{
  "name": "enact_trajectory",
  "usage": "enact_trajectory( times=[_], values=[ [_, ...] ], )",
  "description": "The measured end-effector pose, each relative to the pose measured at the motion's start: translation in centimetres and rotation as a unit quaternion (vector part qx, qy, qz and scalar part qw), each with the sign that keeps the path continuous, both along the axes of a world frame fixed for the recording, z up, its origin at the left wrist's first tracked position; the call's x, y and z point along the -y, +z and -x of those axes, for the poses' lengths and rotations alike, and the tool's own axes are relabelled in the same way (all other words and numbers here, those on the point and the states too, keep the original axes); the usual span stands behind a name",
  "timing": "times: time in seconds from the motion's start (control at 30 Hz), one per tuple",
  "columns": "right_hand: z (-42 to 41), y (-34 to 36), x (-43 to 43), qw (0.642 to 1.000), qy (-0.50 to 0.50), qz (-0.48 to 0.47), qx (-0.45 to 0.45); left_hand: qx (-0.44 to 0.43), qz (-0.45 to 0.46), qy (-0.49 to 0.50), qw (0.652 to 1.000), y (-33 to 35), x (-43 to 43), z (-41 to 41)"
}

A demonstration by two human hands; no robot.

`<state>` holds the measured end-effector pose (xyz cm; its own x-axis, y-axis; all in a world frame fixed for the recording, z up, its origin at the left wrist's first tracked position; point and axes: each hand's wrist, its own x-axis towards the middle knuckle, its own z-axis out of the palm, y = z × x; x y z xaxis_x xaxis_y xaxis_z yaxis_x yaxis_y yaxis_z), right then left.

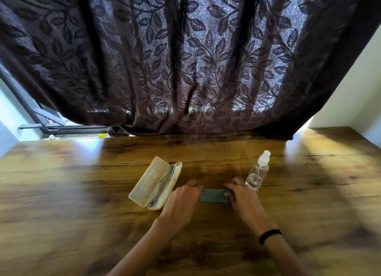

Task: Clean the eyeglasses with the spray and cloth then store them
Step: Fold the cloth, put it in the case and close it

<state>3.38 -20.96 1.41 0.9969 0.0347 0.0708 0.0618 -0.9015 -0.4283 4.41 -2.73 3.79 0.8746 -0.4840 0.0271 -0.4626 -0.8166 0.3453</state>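
Both hands, left (181, 199) and right (242, 195), press flat, fingers open, on the folded grey-green cloth (214, 195) (glasses (162, 185) lie cased).

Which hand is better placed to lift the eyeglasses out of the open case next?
Left. The left hand lies right beside the open cream plastic case holding the metal-framed eyeglasses; the right hand sits across the grey-green cloth, nearer the clear spray bottle.

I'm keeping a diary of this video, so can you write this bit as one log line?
glasses: in open cream case | both hands: on flat grey-green cloth | clear spray bottle: upright, untouched
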Motion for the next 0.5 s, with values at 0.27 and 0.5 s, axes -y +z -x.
enact_trajectory(
  times=[0.27, 0.5],
  values=[
    [0.4, 0.1, -0.4, 0.999, 0.001, 0.020, 0.041, -0.024, -0.026, 0.001, 0.999, -2.3, 0.9, 2.3],
    [-1.1, 1.3, -0.3, 0.993, -0.019, -0.099, -0.063, -0.013, 0.030, 0.026, 0.999, -1.7, -1.0, 2.0]
  ],
)
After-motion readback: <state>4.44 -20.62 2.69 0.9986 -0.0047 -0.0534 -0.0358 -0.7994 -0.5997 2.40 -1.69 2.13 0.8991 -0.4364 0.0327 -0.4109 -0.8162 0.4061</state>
